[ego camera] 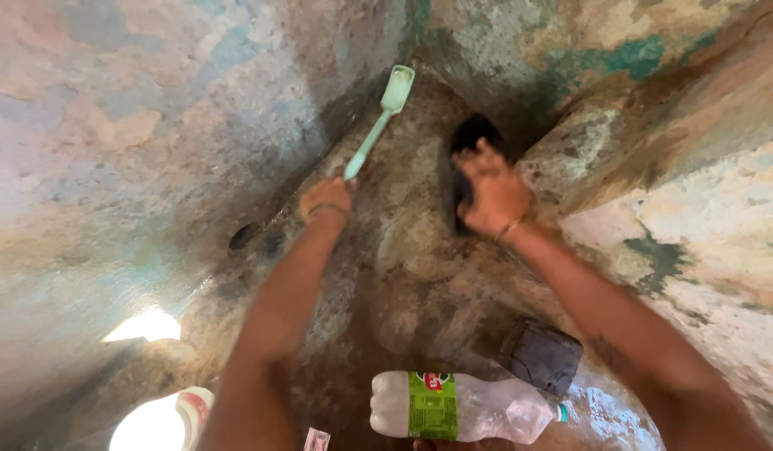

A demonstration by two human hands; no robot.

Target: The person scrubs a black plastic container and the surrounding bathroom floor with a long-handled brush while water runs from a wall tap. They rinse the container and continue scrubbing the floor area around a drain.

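My left hand grips a green brush; my right hand presses a dark sponge. On this wet floor, I think either could slip toward the corner.

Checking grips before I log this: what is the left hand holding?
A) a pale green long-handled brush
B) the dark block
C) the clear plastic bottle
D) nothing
A: the left hand is closed around the handle end of the pale green brush, whose head points up toward the wall corner.
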